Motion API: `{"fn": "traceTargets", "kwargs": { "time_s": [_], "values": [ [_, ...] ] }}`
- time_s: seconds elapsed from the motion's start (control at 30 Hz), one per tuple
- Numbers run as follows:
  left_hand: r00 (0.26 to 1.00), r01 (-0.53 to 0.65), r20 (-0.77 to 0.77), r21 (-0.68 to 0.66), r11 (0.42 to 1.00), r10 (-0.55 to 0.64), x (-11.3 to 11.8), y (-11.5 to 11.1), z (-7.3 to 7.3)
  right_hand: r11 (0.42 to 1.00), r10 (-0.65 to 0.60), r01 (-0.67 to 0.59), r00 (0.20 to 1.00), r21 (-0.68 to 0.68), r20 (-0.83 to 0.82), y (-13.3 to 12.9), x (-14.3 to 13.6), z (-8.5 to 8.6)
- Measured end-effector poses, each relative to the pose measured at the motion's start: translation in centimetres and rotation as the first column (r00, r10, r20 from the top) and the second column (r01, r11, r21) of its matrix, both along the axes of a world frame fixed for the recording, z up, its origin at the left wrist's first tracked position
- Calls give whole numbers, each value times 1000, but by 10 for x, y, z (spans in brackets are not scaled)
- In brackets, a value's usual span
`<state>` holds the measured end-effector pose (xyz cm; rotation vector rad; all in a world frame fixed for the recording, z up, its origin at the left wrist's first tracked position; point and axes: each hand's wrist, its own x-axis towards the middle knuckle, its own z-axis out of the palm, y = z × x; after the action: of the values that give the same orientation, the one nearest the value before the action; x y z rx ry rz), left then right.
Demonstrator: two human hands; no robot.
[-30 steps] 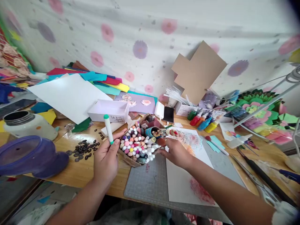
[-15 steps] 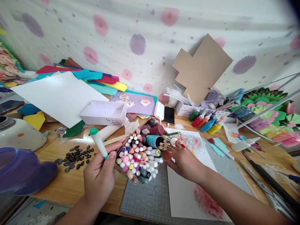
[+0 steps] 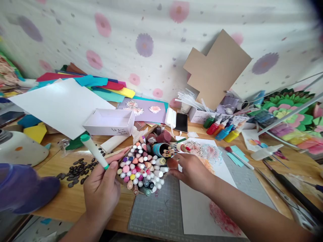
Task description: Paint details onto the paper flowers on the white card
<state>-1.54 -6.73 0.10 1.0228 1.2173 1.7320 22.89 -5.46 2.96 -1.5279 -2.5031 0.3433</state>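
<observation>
In my left hand (image 3: 102, 188) a white marker with a green cap (image 3: 94, 151) is pinched between thumb and fingers, slanting up to the left. The same hand's fingers rest against the left side of a cardboard box of markers (image 3: 142, 168), crammed with many colours. My right hand (image 3: 193, 169) grips the box's right side, its fingers partly hidden behind the contents. Beside those fingers are a round brown brush head (image 3: 172, 163) and a blue tin (image 3: 157, 149) of colored pencils (image 3: 168, 152), tilted within the box.
Beneath lie a grey cutting mat (image 3: 156, 215) and white paper (image 3: 194, 205) with coloured scribbles. Black pebbles (image 3: 77, 171) and a purple cup (image 3: 30, 188) are left. A white tray (image 3: 109, 122) stands behind; paint bottles (image 3: 223, 132) and scissors (image 3: 285, 198) are right.
The box of markers has shifted slightly left with both hands. The green-capped marker leans further left. My right hand's fingers have moved lower and further behind the pencils.
</observation>
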Motion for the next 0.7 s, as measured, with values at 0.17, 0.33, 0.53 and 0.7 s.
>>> {"fn": "traceTargets", "kwargs": {
  "time_s": [0.17, 0.33, 0.53, 0.7],
  "values": [
    [983, -44, 174, -62, 997, 55, 5, 9, 8, 999, -33, 33, 999, -4, 6, -2, -12, 5],
    [974, 4, 225, -96, 995, 18, 4, 22, 14, 997, -77, 77, 996, 4, -48, -6, -21, 12],
    [976, 48, 218, -117, 992, -21, -2, 26, 21, 998, -53, 57, 975, 12, -216, -8, -11, 22],
    [979, 55, 198, -95, 994, -35, -4, 25, 22, 996, -35, 62, 941, 71, -338, -13, -1, 21]
  ]
}}
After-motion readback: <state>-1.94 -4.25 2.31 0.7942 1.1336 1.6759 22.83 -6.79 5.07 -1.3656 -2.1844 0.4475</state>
